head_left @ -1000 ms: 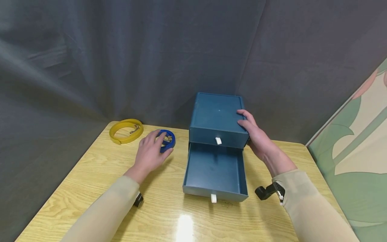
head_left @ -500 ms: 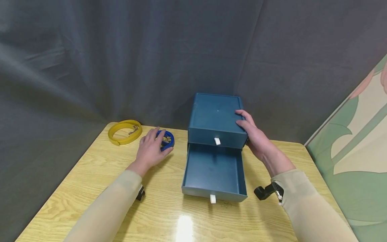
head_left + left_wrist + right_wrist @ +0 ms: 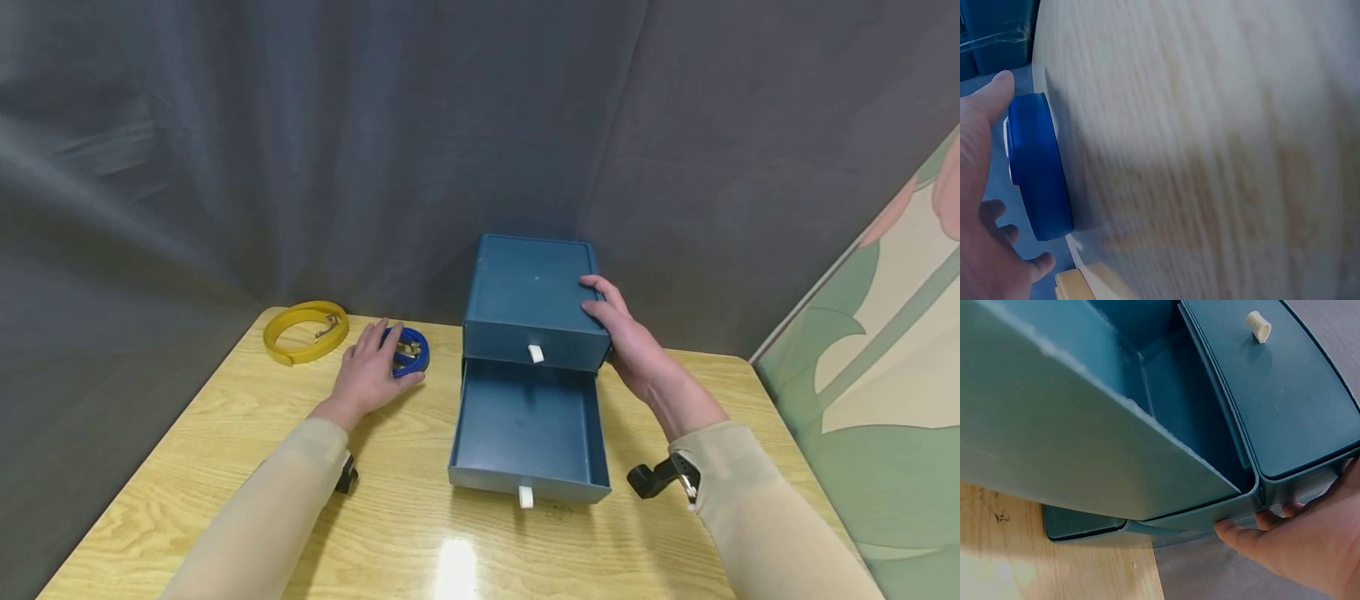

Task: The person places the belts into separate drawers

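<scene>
My left fingers [image 3: 387, 345] wide over blue strap [image 3: 1040, 165], contact hard to judge; yellow strap [image 3: 303, 354] further left. Right fingers [image 3: 604, 314] rest apart on cabinet [image 3: 531, 283], pulled-out drawer [image 3: 525, 429] below them.

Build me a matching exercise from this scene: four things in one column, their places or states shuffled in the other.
Things:
1. yellow strap
2. blue strap
3. second drawer from the top
4. right hand

Places or states:
A. pulled out
B. against the right side of the cabinet
C. coiled, farthest left on the table
D. coiled, by the left hand

Pairs: 1-C, 2-D, 3-A, 4-B
</scene>
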The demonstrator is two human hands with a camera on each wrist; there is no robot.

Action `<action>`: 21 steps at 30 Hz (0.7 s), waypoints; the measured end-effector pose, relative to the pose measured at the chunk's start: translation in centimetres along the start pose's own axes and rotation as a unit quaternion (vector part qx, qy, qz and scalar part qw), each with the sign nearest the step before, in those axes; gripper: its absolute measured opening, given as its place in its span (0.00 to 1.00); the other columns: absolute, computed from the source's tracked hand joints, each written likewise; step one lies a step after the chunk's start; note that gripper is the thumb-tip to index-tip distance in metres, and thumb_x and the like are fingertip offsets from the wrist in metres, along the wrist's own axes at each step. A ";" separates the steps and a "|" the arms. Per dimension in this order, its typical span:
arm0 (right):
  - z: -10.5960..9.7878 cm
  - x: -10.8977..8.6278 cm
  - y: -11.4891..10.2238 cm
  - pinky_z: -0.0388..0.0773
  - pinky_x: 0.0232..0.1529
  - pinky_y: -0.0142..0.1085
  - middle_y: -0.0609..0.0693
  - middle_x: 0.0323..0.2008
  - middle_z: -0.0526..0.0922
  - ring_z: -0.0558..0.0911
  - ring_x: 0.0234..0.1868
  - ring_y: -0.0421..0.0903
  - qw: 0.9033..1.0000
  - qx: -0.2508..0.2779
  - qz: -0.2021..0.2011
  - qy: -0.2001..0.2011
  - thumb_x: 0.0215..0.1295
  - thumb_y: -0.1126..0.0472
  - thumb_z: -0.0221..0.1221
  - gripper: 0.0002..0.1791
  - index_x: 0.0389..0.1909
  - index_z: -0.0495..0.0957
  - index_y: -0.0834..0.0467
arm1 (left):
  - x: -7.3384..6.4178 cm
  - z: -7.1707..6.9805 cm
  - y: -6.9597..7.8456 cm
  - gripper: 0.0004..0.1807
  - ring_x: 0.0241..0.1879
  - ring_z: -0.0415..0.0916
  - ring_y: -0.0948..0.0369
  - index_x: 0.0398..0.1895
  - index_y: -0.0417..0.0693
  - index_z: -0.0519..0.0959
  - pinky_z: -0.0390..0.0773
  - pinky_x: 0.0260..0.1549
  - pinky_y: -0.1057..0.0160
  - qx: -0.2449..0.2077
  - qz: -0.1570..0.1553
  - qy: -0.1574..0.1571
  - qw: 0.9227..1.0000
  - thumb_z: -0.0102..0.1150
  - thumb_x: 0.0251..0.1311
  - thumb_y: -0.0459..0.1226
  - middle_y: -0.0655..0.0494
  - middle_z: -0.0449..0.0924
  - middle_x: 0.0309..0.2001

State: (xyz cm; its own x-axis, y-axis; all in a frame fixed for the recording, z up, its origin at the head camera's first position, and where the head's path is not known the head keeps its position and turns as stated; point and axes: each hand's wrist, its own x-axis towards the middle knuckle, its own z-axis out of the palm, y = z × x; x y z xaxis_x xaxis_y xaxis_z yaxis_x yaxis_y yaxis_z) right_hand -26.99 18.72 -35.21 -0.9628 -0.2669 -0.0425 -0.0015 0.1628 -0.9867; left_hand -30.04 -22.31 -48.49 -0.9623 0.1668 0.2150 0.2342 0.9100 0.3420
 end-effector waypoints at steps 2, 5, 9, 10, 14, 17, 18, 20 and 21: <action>0.0 0.0 0.0 0.44 0.81 0.68 0.48 0.88 0.29 0.40 0.84 0.64 1.000 0.001 0.000 0.000 0.88 0.42 0.45 0.32 0.86 0.49 0.31 | 0.1 0.1 -0.2 0.61 0.87 0.40 0.36 0.91 0.47 0.51 0.51 0.78 0.25 -0.006 -0.001 -0.003 1.000 0.71 0.68 0.64 0.36 0.45 0.88; 0.0 0.0 0.1 0.44 0.81 0.68 0.48 0.88 0.29 0.40 0.84 0.64 1.000 0.001 0.000 -0.001 0.88 0.42 0.46 0.32 0.86 0.49 0.31 | 0.3 0.3 -0.4 0.62 0.87 0.39 0.35 0.91 0.46 0.50 0.50 0.79 0.26 -0.015 -0.006 -0.007 1.000 0.72 0.67 0.64 0.35 0.44 0.88; -0.1 0.0 0.1 0.44 0.81 0.69 0.49 0.88 0.29 0.40 0.84 0.65 1.000 0.000 -0.001 -0.001 0.88 0.42 0.45 0.32 0.86 0.50 0.31 | 0.6 0.5 -0.6 0.62 0.87 0.39 0.35 0.91 0.45 0.50 0.49 0.80 0.28 -0.025 -0.009 -0.009 1.000 0.72 0.66 0.63 0.34 0.44 0.88; -0.1 0.0 0.1 0.44 0.81 0.69 0.49 0.88 0.29 0.40 0.84 0.65 1.000 0.001 -0.002 -0.001 0.88 0.42 0.45 0.31 0.86 0.50 0.31 | 0.7 0.6 -0.6 0.62 0.87 0.39 0.35 0.91 0.44 0.50 0.49 0.80 0.28 -0.027 -0.009 -0.008 1.000 0.73 0.66 0.63 0.34 0.44 0.88; -0.1 0.1 0.1 0.44 0.81 0.68 0.49 0.87 0.30 0.40 0.83 0.64 1.000 0.003 -0.003 -0.001 0.88 0.42 0.45 0.31 0.85 0.50 0.31 | 0.7 0.6 -0.8 0.62 0.87 0.39 0.35 0.91 0.44 0.50 0.48 0.81 0.31 -0.037 -0.013 -0.008 0.999 0.74 0.66 0.62 0.33 0.44 0.88; -0.1 0.1 0.1 0.44 0.80 0.68 0.49 0.88 0.30 0.40 0.83 0.64 1.000 0.003 -0.004 -0.002 0.88 0.42 0.46 0.31 0.86 0.50 0.32 | 0.7 0.7 -0.9 0.62 0.86 0.39 0.34 0.91 0.43 0.50 0.47 0.82 0.32 -0.041 -0.018 -0.009 0.999 0.75 0.66 0.61 0.32 0.44 0.87; -0.1 0.1 0.1 0.44 0.80 0.68 0.49 0.88 0.30 0.40 0.83 0.64 1.000 0.003 -0.005 -0.002 0.88 0.42 0.46 0.31 0.86 0.50 0.32 | 0.7 0.8 -0.9 0.62 0.86 0.39 0.34 0.91 0.43 0.50 0.47 0.82 0.33 -0.042 -0.019 -0.010 0.999 0.75 0.66 0.61 0.31 0.44 0.87; 0.0 0.1 0.1 0.45 0.80 0.68 0.49 0.88 0.30 0.41 0.84 0.64 1.000 0.003 -0.005 -0.002 0.88 0.42 0.46 0.32 0.86 0.50 0.32 | 0.7 0.9 -1.0 0.62 0.86 0.39 0.34 0.90 0.42 0.50 0.47 0.83 0.33 -0.043 -0.020 -0.012 0.999 0.75 0.66 0.60 0.31 0.44 0.87; 0.0 0.1 0.1 0.45 0.80 0.68 0.49 0.88 0.30 0.40 0.84 0.64 1.000 0.003 -0.005 -0.002 0.88 0.43 0.46 0.32 0.86 0.50 0.32 | 0.7 0.9 -1.1 0.62 0.86 0.40 0.34 0.90 0.42 0.50 0.47 0.83 0.34 -0.044 -0.020 -0.012 0.999 0.75 0.66 0.60 0.31 0.44 0.87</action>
State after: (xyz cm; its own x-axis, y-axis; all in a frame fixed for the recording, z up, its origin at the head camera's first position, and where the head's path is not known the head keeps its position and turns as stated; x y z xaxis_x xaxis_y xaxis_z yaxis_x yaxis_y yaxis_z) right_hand -27.09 18.75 -35.26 -0.9618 -0.2717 -0.0341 -0.0088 0.1552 -0.9878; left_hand -31.09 -22.82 -49.59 -0.9741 0.1411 0.1769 0.2054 0.8793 0.4297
